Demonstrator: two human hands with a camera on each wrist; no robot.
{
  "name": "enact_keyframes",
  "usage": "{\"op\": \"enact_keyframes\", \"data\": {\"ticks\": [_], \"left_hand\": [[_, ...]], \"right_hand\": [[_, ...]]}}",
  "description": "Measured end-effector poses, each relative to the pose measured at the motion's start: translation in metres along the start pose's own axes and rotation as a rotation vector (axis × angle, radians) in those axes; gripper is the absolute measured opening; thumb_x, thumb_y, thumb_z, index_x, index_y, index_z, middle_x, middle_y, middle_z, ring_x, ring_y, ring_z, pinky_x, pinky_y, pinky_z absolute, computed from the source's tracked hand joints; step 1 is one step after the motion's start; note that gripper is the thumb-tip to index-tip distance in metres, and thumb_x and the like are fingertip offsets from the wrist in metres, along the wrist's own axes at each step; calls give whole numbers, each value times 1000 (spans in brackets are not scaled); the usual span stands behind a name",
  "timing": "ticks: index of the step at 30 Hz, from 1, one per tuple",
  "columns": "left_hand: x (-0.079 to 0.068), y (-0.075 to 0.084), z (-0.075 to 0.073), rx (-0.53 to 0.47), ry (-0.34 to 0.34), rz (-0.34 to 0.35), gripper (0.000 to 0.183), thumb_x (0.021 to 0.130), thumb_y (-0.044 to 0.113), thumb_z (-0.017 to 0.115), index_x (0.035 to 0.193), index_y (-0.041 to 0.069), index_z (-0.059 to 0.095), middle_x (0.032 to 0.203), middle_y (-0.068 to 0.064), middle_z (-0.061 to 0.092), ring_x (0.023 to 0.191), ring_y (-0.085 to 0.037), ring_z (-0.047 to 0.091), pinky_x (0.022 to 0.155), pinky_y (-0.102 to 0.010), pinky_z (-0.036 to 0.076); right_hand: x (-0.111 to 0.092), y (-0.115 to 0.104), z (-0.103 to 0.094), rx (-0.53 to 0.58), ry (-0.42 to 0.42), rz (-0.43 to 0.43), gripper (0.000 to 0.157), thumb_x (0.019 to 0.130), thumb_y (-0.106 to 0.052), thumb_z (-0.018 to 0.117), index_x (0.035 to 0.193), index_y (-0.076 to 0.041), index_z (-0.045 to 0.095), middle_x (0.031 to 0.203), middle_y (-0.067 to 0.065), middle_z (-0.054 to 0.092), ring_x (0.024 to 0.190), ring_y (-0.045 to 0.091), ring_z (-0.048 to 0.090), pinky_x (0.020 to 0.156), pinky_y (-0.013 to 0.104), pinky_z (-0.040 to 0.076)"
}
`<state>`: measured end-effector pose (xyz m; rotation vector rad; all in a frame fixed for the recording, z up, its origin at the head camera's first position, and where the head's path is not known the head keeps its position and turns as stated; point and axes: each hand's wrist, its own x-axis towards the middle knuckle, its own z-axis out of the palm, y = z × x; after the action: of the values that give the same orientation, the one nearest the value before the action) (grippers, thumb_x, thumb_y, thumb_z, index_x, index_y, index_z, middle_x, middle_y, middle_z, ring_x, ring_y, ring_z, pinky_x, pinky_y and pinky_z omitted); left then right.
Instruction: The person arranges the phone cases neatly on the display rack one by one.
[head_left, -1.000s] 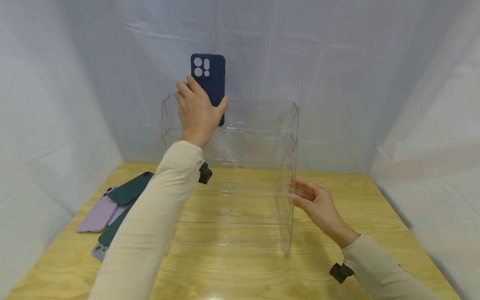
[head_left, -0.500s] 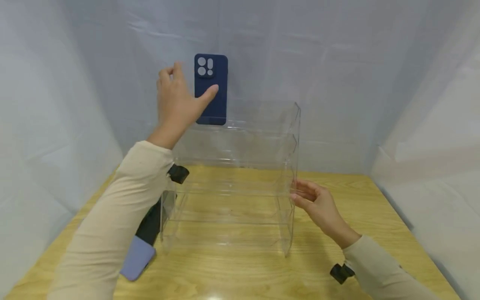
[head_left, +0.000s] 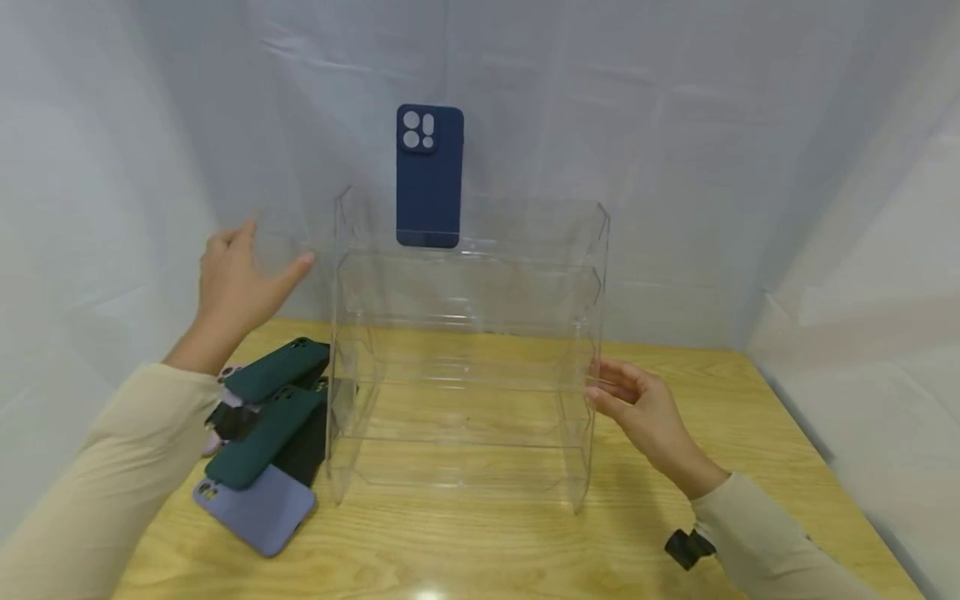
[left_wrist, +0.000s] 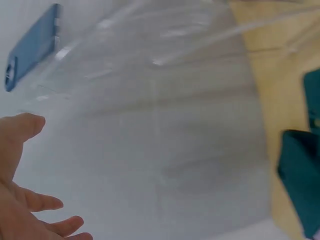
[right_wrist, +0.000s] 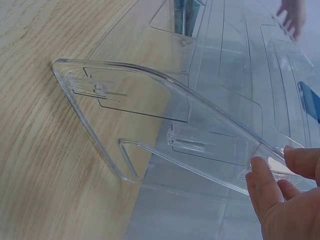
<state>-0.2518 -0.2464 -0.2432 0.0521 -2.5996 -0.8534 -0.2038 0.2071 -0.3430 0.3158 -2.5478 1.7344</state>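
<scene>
A dark blue phone case (head_left: pixel 429 187) stands upright on the top tier of a clear acrylic display rack (head_left: pixel 465 292), its camera cutouts at the upper left. My left hand (head_left: pixel 238 287) is in the air left of the rack, thumb and fingers spread, holding nothing. In the left wrist view the blue case (left_wrist: pixel 34 46) is apart from that hand. Low on the rack's right side, my right hand (head_left: pixel 645 412) holds the edge of the side panel between thumb and fingers. The right wrist view shows the clear side panel (right_wrist: pixel 165 100) beside these fingers.
Left of the rack, several phone cases lie in a pile on the wooden table (head_left: pixel 465 550): dark green cases (head_left: pixel 262 437), a lavender-blue one (head_left: pixel 262 510) and others partly hidden by the left sleeve. White sheeting (head_left: pixel 675 167) hangs behind and at both sides.
My left hand has let go of the blue phone case and moved down and left, away from it. The case stays on the top tier. My right hand keeps its place at the rack.
</scene>
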Motion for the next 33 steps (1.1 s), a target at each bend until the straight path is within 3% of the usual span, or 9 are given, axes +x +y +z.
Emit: {"op": "enact_keyframes", "data": {"ticks": [3,8,14,22,29,33], "left_hand": [[-13,-30,7,15,-39,-20,95,92,57,50,152,-2,7,146,-40,13,131,-58,18,100,-70,22],[-40,-73,29,89,-60,-13,92,91,51,56,144,-16,22,136,-47,25,122,-62,28,95,-71,28],[-78,-112,62,158,-129,8,92,90,51,60,138,-21,30,130,-49,32,114,-62,34,87,-71,34],[-106,-133,84,213,-206,5,95,86,52,64,135,-24,32,124,-52,34,104,-63,42,81,-67,41],[-110,-141,91,221,-210,1,94,83,44,71,132,-26,34,124,-50,33,110,-62,37,87,-68,37],[-109,-143,90,236,-198,23,86,81,37,74,128,-27,39,122,-49,39,107,-61,41,86,-66,39]], "right_hand": [[-1,0,-1,2,1,-2,53,92,-12,65,139,2,45,134,23,53,120,36,55,85,26,53],[-2,0,0,17,-2,-8,53,92,-11,64,139,3,44,134,23,53,119,36,55,84,25,53],[-3,1,-1,22,0,-7,53,92,-11,64,139,2,45,135,24,52,120,36,55,84,25,53],[-3,1,-1,9,1,-3,53,92,-13,65,139,1,45,135,22,53,120,36,54,84,26,53],[-2,1,1,14,1,0,53,92,-10,64,140,2,45,135,22,53,121,36,54,84,26,53],[-1,0,2,26,-2,-2,53,92,-9,64,140,3,44,135,23,52,121,36,54,85,26,53]]}}
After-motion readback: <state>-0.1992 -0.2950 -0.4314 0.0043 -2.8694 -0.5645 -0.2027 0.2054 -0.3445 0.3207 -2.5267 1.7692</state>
